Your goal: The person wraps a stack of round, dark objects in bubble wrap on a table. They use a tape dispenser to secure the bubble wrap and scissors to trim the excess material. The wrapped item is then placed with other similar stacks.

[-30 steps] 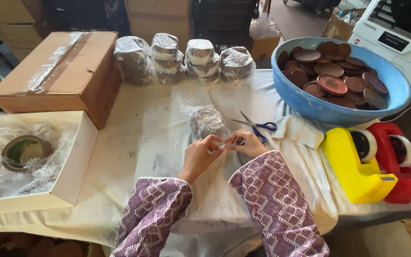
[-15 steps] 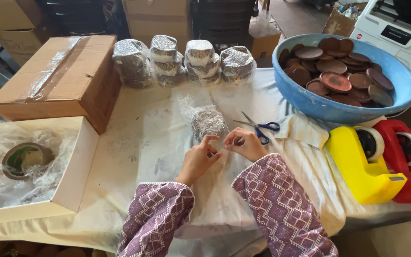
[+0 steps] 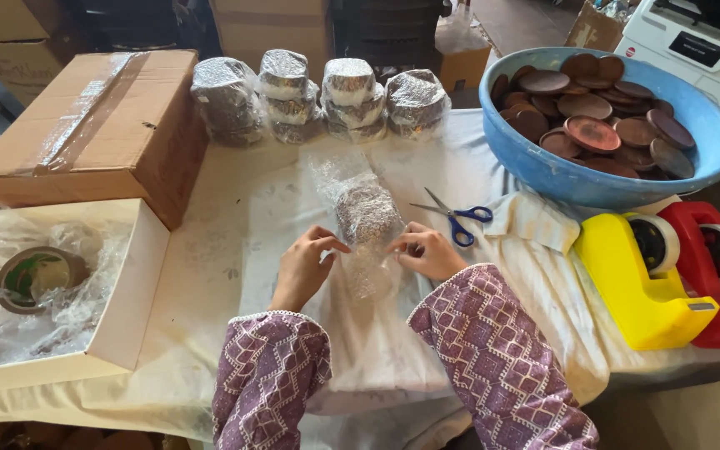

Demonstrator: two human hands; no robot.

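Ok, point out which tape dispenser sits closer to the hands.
The yellow tape dispenser; the red tape dispenser stands beyond it, farther from the right hand.
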